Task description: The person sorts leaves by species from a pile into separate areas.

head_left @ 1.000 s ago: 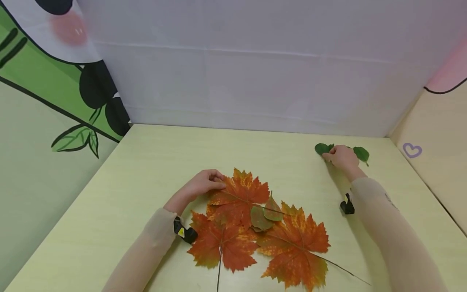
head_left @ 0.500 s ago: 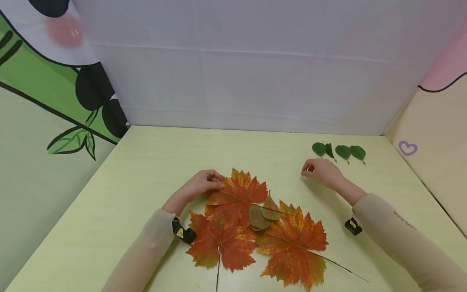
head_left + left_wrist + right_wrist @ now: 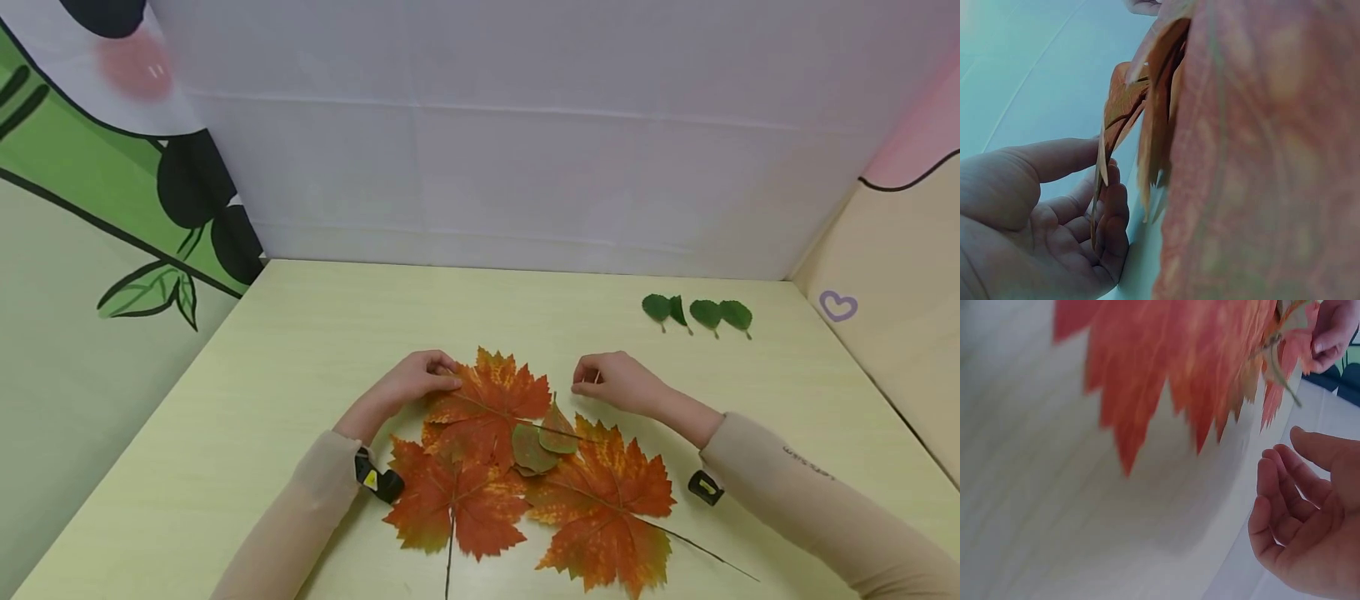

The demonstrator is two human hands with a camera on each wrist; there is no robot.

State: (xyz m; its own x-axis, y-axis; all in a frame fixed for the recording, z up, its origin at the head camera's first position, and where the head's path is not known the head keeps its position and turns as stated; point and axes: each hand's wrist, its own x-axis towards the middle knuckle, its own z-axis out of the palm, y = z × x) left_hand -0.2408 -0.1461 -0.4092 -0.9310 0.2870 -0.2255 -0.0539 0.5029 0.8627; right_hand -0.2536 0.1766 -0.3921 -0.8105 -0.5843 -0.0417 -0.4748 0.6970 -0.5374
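Three big orange maple leaves lie overlapping in the head view: an upper leaf (image 3: 495,400), a lower left leaf (image 3: 472,512) and a lower right leaf (image 3: 618,500). The left hand (image 3: 411,379) pinches the upper leaf's left edge between thumb and fingers, as the left wrist view confirms with the leaf edge (image 3: 1119,103) in its grasp. Small green-brown leaves (image 3: 534,450) sit between the maple leaves. Over the table, right of the upper leaf, hovers the right hand (image 3: 622,383); its fingers (image 3: 1269,481) are loosely curled around nothing.
Several small green leaves (image 3: 705,313) form a row at the table's back right. A pale backdrop (image 3: 525,183) rises behind the pale yellow table (image 3: 337,308). Thin stems (image 3: 697,546) stick out from the maple leaves toward the near side.
The right hand has left the row of green leaves and come left and nearer, toward the maple leaves. The green leaves now show uncovered. The left hand keeps its place.
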